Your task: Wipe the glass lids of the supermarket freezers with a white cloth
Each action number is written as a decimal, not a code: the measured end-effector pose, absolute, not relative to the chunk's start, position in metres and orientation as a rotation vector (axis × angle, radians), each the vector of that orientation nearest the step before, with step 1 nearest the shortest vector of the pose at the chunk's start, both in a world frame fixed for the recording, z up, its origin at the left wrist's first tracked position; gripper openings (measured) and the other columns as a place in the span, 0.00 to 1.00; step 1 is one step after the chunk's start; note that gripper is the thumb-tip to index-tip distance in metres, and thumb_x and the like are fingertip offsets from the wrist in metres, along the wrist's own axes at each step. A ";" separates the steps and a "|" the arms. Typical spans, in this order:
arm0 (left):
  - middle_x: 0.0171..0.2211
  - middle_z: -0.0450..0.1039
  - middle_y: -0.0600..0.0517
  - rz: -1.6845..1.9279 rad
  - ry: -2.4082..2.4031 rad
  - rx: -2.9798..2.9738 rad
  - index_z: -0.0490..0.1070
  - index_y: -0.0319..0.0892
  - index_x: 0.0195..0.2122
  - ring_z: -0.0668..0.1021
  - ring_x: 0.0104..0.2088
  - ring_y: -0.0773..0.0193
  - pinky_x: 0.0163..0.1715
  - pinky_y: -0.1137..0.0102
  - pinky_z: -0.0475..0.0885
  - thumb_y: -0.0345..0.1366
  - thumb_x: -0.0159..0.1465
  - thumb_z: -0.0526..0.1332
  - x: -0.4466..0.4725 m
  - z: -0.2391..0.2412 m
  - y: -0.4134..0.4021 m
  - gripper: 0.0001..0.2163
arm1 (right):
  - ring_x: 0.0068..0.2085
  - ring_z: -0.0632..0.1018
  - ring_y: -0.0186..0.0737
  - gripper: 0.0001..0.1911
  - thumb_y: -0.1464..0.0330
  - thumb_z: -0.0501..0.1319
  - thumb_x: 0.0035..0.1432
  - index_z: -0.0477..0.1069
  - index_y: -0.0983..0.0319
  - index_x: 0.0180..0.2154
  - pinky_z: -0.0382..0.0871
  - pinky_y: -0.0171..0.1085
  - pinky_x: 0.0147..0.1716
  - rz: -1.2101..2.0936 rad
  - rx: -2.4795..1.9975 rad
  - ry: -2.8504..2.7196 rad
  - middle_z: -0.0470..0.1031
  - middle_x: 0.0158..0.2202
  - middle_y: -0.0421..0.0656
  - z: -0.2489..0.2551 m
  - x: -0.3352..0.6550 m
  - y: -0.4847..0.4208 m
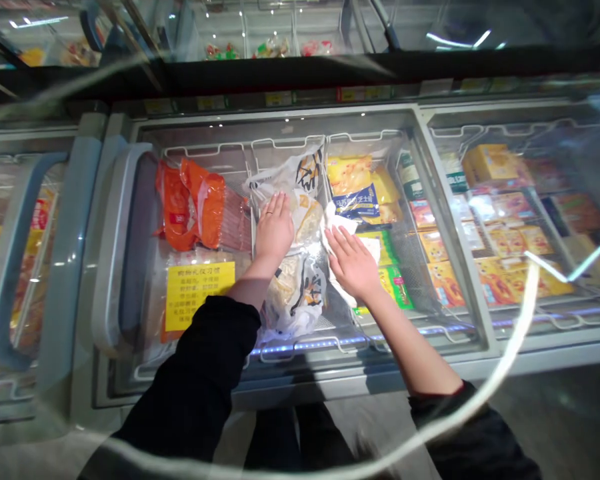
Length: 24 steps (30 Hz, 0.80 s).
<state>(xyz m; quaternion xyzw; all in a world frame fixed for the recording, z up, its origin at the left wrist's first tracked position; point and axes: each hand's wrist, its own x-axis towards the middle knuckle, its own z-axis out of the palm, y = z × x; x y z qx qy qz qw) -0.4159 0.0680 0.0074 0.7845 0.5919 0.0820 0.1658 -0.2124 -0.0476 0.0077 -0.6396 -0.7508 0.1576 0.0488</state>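
Note:
My left hand (275, 230) lies flat on the freezer's glass lid (300, 127), fingers stretched out and close together, a ring on one finger. Beneath the glass under it are white plastic bags of frozen food (300, 287) with dark lettering. My right hand (353, 263) is also flat, its fingers extended over a crumpled white cloth (343, 223). The cloth lies between the palm and the glass and shows past the fingertips and on both sides. Right beside it, below the lid, are yellow and blue packets (353, 187) and green packets (393, 283).
Orange bags (193, 203) lie inside at the left. A yellow notice (200, 293) sits near the grey lid handle (123, 253). To the right, past a frame bar (455, 227), are yellow boxes (500, 267). Another freezer (25, 253) adjoins on the left; more display cases (270, 33) stand behind.

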 end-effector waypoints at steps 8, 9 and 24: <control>0.78 0.60 0.43 0.251 1.692 2.239 0.63 0.39 0.76 0.61 0.79 0.58 0.79 0.58 0.55 0.28 0.76 0.49 -0.415 0.002 0.068 0.27 | 0.81 0.55 0.52 0.34 0.64 0.46 0.77 0.55 0.64 0.79 0.52 0.57 0.79 0.372 -2.159 -2.052 0.54 0.81 0.48 -0.007 -0.228 0.001; 0.78 0.60 0.44 0.254 1.694 2.234 0.63 0.40 0.76 0.60 0.79 0.58 0.79 0.58 0.55 0.28 0.76 0.49 -0.415 0.001 0.068 0.28 | 0.81 0.55 0.51 0.34 0.64 0.46 0.77 0.55 0.64 0.79 0.52 0.56 0.79 0.386 -2.135 -2.087 0.53 0.81 0.48 -0.006 -0.238 0.005; 0.80 0.53 0.45 0.262 1.657 2.092 0.59 0.36 0.77 0.54 0.81 0.58 0.81 0.59 0.50 0.24 0.74 0.44 -0.414 0.007 0.019 0.30 | 0.81 0.55 0.53 0.34 0.61 0.42 0.79 0.49 0.57 0.81 0.52 0.58 0.80 0.347 -2.176 -2.041 0.56 0.80 0.40 0.001 -0.214 -0.054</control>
